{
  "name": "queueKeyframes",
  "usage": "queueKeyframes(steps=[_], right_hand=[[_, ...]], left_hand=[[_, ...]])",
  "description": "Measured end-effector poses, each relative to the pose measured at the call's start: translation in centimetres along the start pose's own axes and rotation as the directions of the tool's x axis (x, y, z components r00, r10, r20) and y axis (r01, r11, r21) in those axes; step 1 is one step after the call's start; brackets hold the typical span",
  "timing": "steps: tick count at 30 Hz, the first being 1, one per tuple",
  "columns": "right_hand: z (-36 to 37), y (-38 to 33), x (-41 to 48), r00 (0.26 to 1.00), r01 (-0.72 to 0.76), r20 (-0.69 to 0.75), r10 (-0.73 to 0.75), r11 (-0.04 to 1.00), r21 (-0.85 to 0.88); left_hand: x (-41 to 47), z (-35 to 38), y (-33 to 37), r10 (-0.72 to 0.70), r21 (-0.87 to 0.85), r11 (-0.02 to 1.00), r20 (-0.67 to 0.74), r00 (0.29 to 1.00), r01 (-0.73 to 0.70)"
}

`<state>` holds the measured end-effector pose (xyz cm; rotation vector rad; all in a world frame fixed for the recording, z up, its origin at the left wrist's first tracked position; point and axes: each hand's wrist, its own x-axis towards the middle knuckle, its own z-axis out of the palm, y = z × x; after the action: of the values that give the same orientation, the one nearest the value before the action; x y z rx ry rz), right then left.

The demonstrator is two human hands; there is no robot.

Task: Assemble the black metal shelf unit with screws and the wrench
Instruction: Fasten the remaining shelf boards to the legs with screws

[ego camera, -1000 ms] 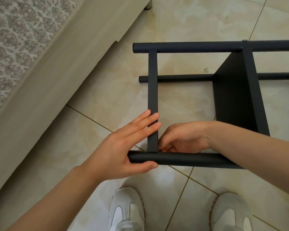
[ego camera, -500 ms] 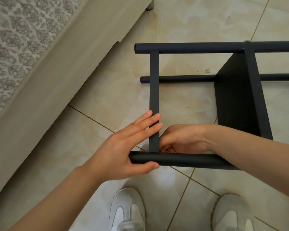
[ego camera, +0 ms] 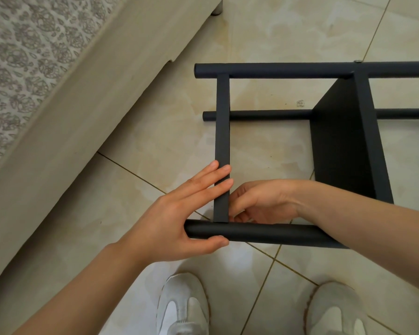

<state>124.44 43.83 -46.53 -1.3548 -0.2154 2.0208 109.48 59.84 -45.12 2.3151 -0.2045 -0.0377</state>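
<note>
Matt black painted metal across the shelf frame: the round tube [ego camera: 264, 234] at 6 o'clock is smooth with a faint sheen, the flat crossbar [ego camera: 222, 131] is equally dull, and the shelf panel [ego camera: 341, 141] at 3 o'clock looks finely grained. A bare silvery screw head [ego camera: 357, 60] glints at 1 o'clock. The floor tiles [ego camera: 155, 131] are glossy, polished and marbled beige. At 10 o'clock the bed base [ego camera: 70, 112] is plain beige cloth, with a lacy patterned cover [ego camera: 22, 44] above it. The white sneakers [ego camera: 182, 308] at 6 o'clock have smooth, slightly shiny uppers.
</note>
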Motion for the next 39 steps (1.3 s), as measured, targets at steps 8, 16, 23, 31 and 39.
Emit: queueKeyframes(steps=[8, 16, 23, 31, 39], right_hand=[[0.3, -0.2, 0.0, 0.998, -0.001, -0.068, -0.004, 0.997, -0.076], [0.0, 0.0, -0.5, 1.000, 0.026, 0.018, -0.025, 0.999, -0.021], [0.4, -0.2, -0.5, 0.999, 0.027, -0.045, -0.030, 0.997, -0.066], [1.5, -0.4, -1.2, 0.980, 0.041, -0.184, -0.072, 0.985, -0.168], [2.7, -0.8, -3.7, 0.952, 0.055, -0.258, -0.162, 0.925, -0.377]], left_hand=[[0.0, 0.0, 0.0, -0.003, -0.005, 1.000, 0.004, 1.000, 0.003], [0.0, 0.0, 0.0, 0.003, 0.004, 1.000, 0.008, 1.000, -0.003], [0.0, 0.0, -0.2, 0.011, 0.020, 1.000, 0.001, 1.000, -0.011], [-0.1, 0.0, 0.0, 0.000, 0.021, 1.000, 0.001, 1.000, 0.000], [-0.6, 1.1, 0.7, -0.023, 0.045, 0.999, -0.104, 0.994, 0.027]])
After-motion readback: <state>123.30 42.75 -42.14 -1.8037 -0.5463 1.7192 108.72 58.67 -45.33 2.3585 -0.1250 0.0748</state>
